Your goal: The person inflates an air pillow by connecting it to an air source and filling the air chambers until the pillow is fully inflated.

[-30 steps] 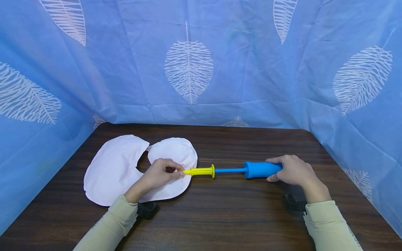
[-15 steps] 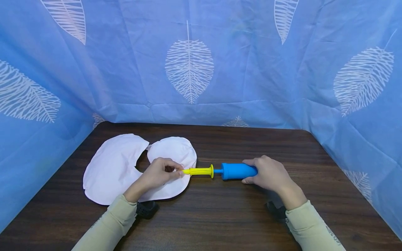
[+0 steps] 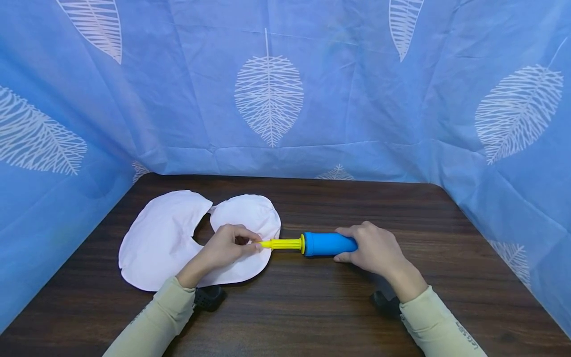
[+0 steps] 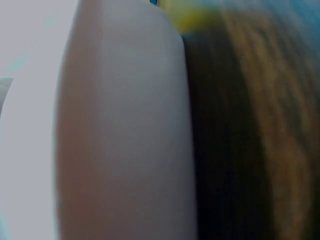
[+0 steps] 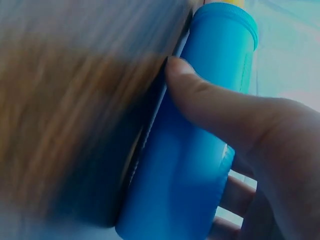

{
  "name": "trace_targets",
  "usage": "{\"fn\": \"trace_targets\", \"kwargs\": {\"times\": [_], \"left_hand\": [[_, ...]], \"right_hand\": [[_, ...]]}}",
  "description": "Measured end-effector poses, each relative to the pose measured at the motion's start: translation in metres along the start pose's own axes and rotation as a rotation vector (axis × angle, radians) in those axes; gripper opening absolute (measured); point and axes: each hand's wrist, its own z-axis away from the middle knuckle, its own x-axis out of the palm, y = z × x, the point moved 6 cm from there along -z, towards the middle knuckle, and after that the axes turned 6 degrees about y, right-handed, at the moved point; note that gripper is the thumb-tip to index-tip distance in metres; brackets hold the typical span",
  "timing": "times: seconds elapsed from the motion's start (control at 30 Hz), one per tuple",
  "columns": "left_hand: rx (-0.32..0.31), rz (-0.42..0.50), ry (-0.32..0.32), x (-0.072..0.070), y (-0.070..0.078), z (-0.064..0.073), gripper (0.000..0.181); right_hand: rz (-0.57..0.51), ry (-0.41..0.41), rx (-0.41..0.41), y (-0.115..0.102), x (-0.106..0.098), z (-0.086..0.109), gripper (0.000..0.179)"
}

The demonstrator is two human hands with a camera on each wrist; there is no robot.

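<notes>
A hand air pump has a blue barrel (image 3: 324, 244) and a yellow ribbed nozzle end (image 3: 287, 244). My right hand (image 3: 375, 249) grips the barrel; in the right wrist view the thumb (image 5: 215, 105) lies across the blue cylinder (image 5: 170, 165). Between thumb and forefinger, my left hand (image 3: 224, 249) pinches the tip of the yellow nozzle over a white, ring-shaped, soft inflatable (image 3: 153, 243). Fingers hide where nozzle and inflatable meet. The barrel's end stands against the yellow flange, with no blue rod showing. The left wrist view is mostly filled by the hand, with blurred yellow (image 4: 192, 19) at its top.
The dark wood-grain table (image 3: 303, 307) lies under everything. A blue cloth (image 3: 339, 99) with white leaf prints hangs behind it and along both sides. Black wrist cameras (image 3: 208, 299) sit below both wrists.
My right hand has slid the blue barrel left toward the yellow nozzle, so the blue rod has gone inside. The left hand and white inflatable have stayed in place.
</notes>
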Motion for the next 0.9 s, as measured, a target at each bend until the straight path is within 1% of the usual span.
{"fn": "trace_targets", "kwargs": {"times": [0.17, 0.47, 0.6, 0.73, 0.9], "left_hand": [[0.004, -0.01, 0.003, 0.001, 0.001, 0.0, 0.017], [-0.017, -0.025, 0.013, 0.002, 0.0, 0.003, 0.017], [-0.022, -0.025, 0.015, 0.002, 0.001, 0.004, 0.017], [-0.023, -0.011, 0.013, 0.002, 0.002, 0.005, 0.017], [-0.031, -0.001, 0.019, 0.001, 0.003, 0.006, 0.018]], "right_hand": [[-0.023, -0.03, 0.04, 0.016, -0.004, 0.003, 0.069], [-0.043, -0.124, 0.165, 0.065, -0.012, 0.01, 0.072], [-0.045, -0.142, 0.213, 0.081, -0.016, 0.014, 0.073], [-0.047, -0.145, 0.23, 0.086, -0.018, 0.016, 0.073], [-0.045, -0.128, 0.204, 0.079, -0.017, 0.015, 0.072]]}}
